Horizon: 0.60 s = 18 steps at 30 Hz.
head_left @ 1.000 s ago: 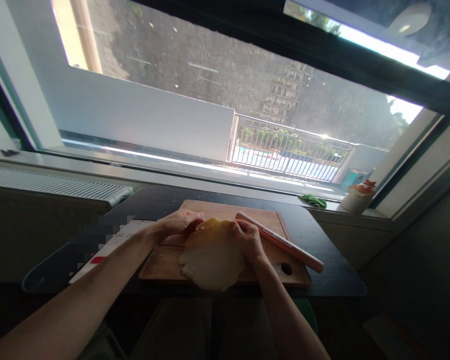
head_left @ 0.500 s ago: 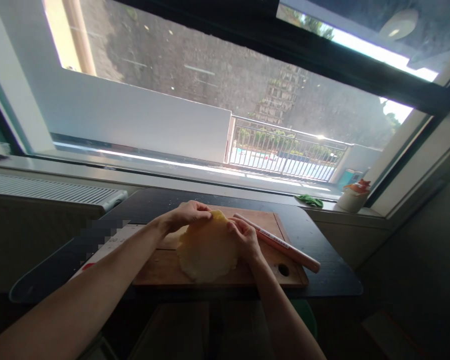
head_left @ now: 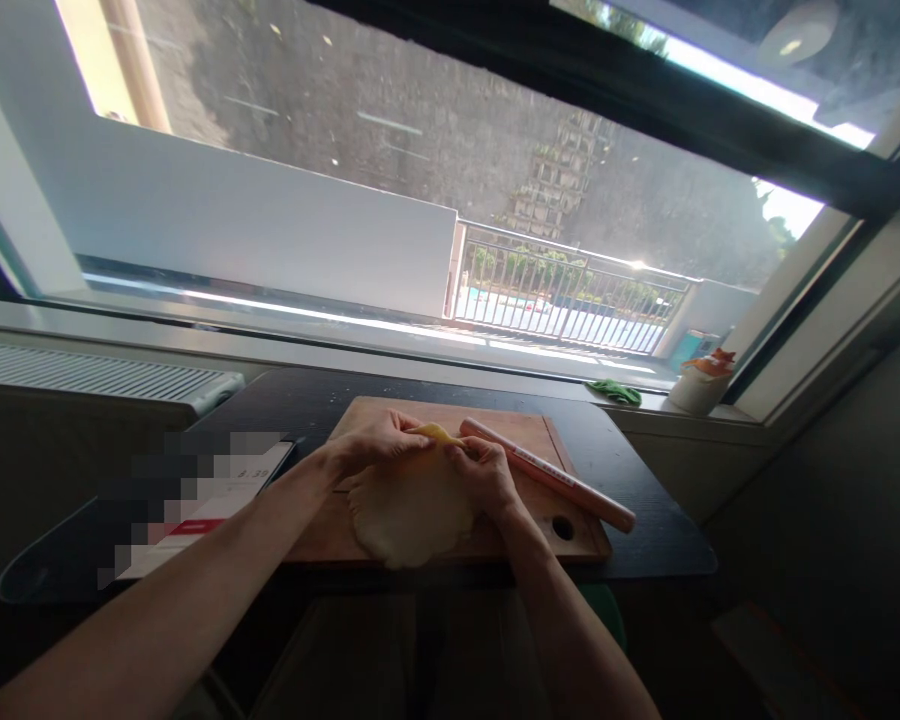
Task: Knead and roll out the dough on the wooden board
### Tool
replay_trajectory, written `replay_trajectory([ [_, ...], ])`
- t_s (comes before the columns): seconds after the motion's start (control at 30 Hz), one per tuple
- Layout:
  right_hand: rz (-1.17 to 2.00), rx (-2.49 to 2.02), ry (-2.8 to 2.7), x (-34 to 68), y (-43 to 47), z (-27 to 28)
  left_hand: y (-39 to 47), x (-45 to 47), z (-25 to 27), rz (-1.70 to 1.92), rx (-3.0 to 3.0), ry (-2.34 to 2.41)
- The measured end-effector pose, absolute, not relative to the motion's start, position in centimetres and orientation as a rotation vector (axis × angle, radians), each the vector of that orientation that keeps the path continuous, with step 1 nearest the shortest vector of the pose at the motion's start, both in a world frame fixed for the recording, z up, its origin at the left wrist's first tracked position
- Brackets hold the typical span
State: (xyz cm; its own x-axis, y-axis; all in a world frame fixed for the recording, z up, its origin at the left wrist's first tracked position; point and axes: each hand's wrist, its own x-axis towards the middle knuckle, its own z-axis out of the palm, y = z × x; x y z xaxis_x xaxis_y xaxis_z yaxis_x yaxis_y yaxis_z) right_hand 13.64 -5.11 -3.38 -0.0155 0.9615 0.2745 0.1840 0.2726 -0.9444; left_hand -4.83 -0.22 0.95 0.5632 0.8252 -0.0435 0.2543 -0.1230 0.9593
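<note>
A flat, thin round of pale yellow dough [head_left: 411, 510] with a ragged rim hangs between my hands, in front of a wooden cutting board [head_left: 379, 412]. My left hand [head_left: 379, 440] pinches its top edge on the left. My right hand [head_left: 486, 472] grips the same edge on the right, a short gap away. Between the two hands the top edge looks folded or curled. Beside my right hand a rolling pin [head_left: 551, 472] with a printed label lies slantwise across the board, its near end reaching past the board's right edge.
The board rests on a dark table [head_left: 630, 480]. A partly blurred phone or tablet with a lit screen [head_left: 225, 500] is left of my left forearm. On the windowsill sit a green cloth [head_left: 615, 392] and a white pot [head_left: 699, 388]. A radiator [head_left: 105, 380] stands at left.
My fingers have shifted on the dough's top edge, which now curls between them. The view has moved slightly, and more of the lit screen shows beside my left forearm.
</note>
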Motion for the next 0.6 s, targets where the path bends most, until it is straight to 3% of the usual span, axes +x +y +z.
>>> replay_trajectory([
  [0.4,0.713,-1.122,-1.4,13.4,-4.5,-3.2,0.7,-4.9,3.1,0.468,1.8,0.878],
  [0.6,0.688,-1.162,-1.452,13.6,-4.6,-3.5,1.1,-8.4,1.7,0.38,1.736,0.999],
])
